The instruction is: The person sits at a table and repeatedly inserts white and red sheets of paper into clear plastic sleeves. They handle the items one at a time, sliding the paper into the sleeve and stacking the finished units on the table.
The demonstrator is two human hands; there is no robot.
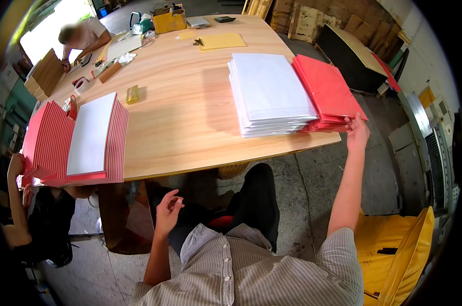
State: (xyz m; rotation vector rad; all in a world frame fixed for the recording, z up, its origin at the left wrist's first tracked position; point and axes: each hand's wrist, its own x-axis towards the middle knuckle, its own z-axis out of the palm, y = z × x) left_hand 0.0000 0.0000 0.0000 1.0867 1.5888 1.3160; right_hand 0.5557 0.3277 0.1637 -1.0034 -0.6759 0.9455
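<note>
Hovering off the desk's [175, 132] near edge, the left hand [168, 210] has loosely bent fingers holding nothing. The right hand [357, 135] touches the red stack [328, 89] at the right edge; its grip cannot be told. White packs [272, 86] adjoin; pale wood spans back to a yellow clipboard [222, 42].

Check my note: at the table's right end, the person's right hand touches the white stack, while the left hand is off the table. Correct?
Not quite: the head view shows the right hand touching the red stack beside the white stack. The left hand is off the table, as noted.
</note>
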